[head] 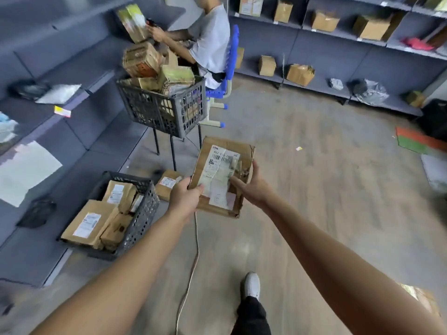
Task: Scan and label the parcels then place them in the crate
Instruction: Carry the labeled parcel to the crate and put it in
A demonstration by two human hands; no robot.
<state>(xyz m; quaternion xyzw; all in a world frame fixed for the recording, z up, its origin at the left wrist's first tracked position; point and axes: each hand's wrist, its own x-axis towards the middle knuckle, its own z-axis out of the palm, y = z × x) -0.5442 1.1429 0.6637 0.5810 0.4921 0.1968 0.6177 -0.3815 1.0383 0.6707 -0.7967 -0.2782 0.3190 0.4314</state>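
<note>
I hold a flat brown cardboard parcel (223,176) with a white shipping label in front of me, above the floor. My left hand (185,198) grips its lower left edge, thumb on top. My right hand (250,186) holds the right edge, with a finger stretched across the label. A dark grey crate (142,213) sits on the floor at lower left with several labelled brown parcels inside. A second dark crate (167,112) stands on thin legs farther back, piled high with parcels.
A seated person (208,37) on a blue chair (229,68) handles a parcel behind the raised crate. Grey shelves with boxes line the left and right walls. One parcel (167,183) lies on the floor beside the low crate. A white cable (193,257) runs along the floor.
</note>
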